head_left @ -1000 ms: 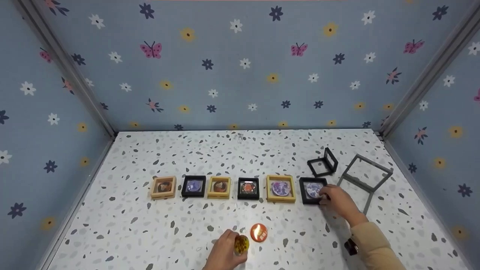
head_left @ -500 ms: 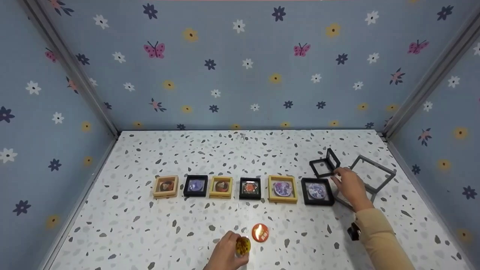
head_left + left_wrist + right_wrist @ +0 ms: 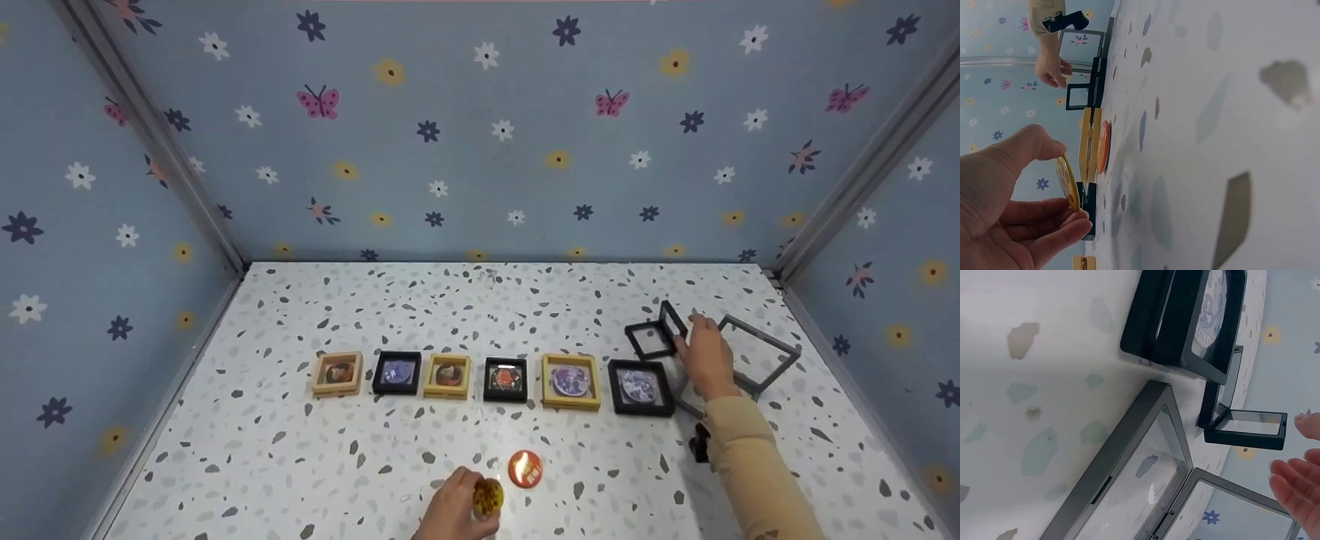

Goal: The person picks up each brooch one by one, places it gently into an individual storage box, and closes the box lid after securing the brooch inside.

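Observation:
My left hand (image 3: pixel 452 508) pinches a yellow round badge (image 3: pixel 488 498) with dark spots; the left wrist view shows that badge (image 3: pixel 1067 183) on edge between thumb and fingertips. On the table just beyond lies an orange round badge (image 3: pixel 525 469). My right hand (image 3: pixel 707 360) hovers beside a small black display frame (image 3: pixel 649 327), which is hinged open with one half standing up. In the right wrist view, the thumb and fingers (image 3: pixel 1293 478) are spread apart near that upright half (image 3: pixel 1247 441), holding nothing. Below the hand is a larger grey display frame (image 3: pixel 762 334), also opened out.
Several display frames with round badges inside form a row across the table: a pale wooden one (image 3: pixel 337 390), black ones (image 3: pixel 643 410) and yellow ones (image 3: pixel 571 404). Flower-patterned walls (image 3: pixel 457 90) enclose the back and sides.
My right hand has left the rightmost filled black frame and moved up and right to the small open black one. The left hand still pinches the yellow badge in about the same place.

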`<state>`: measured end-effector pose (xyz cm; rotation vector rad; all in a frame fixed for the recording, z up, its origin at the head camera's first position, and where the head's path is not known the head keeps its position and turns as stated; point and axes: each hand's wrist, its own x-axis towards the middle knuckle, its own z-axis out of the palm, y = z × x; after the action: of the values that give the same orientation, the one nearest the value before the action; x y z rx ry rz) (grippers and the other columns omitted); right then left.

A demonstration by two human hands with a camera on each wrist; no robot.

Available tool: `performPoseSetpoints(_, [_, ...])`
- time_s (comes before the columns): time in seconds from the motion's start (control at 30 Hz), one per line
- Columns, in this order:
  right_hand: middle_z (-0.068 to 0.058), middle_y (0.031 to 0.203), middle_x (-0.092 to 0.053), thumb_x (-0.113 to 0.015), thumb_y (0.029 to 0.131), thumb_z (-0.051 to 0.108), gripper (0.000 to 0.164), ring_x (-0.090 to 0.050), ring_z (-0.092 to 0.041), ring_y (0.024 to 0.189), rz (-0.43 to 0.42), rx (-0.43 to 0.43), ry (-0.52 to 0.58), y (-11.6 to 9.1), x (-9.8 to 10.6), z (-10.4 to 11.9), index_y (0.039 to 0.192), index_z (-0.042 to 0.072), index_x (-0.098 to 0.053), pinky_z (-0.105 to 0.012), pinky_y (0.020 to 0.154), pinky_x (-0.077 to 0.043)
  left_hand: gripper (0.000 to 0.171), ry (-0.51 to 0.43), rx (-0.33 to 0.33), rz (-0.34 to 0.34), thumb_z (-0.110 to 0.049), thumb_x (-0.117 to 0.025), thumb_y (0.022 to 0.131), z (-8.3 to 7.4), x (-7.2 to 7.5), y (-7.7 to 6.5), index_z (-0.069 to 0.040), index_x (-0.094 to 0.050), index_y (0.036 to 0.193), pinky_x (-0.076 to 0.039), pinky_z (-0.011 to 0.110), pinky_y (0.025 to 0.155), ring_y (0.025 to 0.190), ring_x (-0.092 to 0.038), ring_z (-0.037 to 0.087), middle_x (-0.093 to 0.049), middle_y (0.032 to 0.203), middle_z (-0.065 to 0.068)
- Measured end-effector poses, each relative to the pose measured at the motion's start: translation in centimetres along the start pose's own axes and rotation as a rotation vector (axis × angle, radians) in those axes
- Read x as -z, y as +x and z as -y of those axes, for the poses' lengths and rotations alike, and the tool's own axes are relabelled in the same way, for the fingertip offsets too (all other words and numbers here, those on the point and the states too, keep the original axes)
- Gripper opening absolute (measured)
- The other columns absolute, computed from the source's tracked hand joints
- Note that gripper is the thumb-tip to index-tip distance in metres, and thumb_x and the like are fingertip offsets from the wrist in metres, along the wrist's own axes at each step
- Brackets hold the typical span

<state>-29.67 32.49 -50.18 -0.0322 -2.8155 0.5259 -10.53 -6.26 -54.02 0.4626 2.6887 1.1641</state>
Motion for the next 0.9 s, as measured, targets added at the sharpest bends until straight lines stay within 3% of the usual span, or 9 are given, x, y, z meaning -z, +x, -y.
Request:
performPoseSetpoints(0.33, [-0.039, 0.110, -0.045, -0.054, 0.087, 0.011, 0.047, -0.049, -0.050, 0.093, 0.026, -0.074, 0.025, 1.2, -0.5, -0.4, 0.122, -0.016, -0.039, -0.054, 0.078, -0.041, 0.033, -0.007, -0.006, 0.009, -0.020, -0.070, 0.069, 0.0, -0.1, -0.1, 0.001, -0.056, 0.092, -0.045, 0.026, 0.058, 0.066, -0.047, 0.010, -0.047, 0.081, 0.001])
performPoseSetpoints(0.57, [-0.038, 0.094, -0.054, -0.056, 0.086, 0.007, 0.045, -0.057, -0.042, 0.070, 0.025, -0.043, 0.037, 1.6, -0.7, -0.8, 0.119, -0.019, -0.042, -0.048, 0.061, -0.045, 0.031, 0.044, -0.063, -0.036, -0.021, -0.069, 0.069, 0.0, -0.3, -0.3, -0.001, -0.057, 0.089, -0.044, 0.024, 0.057, 0.065, -0.044, 0.008, -0.046, 0.078, 0.000])
performPoseSetpoints(0.77, [-0.036, 0.096, -0.055, -0.055, 0.087, 0.007, 0.038, -0.056, -0.044, 0.084, 0.085, -0.080, 0.034, 2.0, -0.8, -1.0, 0.112, -0.020, -0.047, -0.049, 0.070, -0.046, 0.032, 0.015, -0.044, -0.017, -0.021, -0.069, 0.070, 0.1, -0.2, -0.2, 0.000, -0.057, 0.090, -0.044, 0.025, 0.058, 0.065, -0.045, 0.008, -0.046, 0.079, 0.000])
performPoseSetpoints(0.9, [-0.034, 0.092, -0.057, -0.054, 0.087, 0.005, 0.031, -0.057, -0.043, 0.084, 0.093, -0.088, 0.036, 2.2, -0.9, -1.0, 0.106, -0.019, -0.051, -0.049, 0.071, -0.045, 0.033, 0.013, -0.038, -0.009, -0.022, -0.069, 0.070, 0.1, -0.2, -0.2, 0.001, -0.056, 0.091, -0.044, 0.025, 0.058, 0.066, -0.045, 0.008, -0.046, 0.079, 0.000])
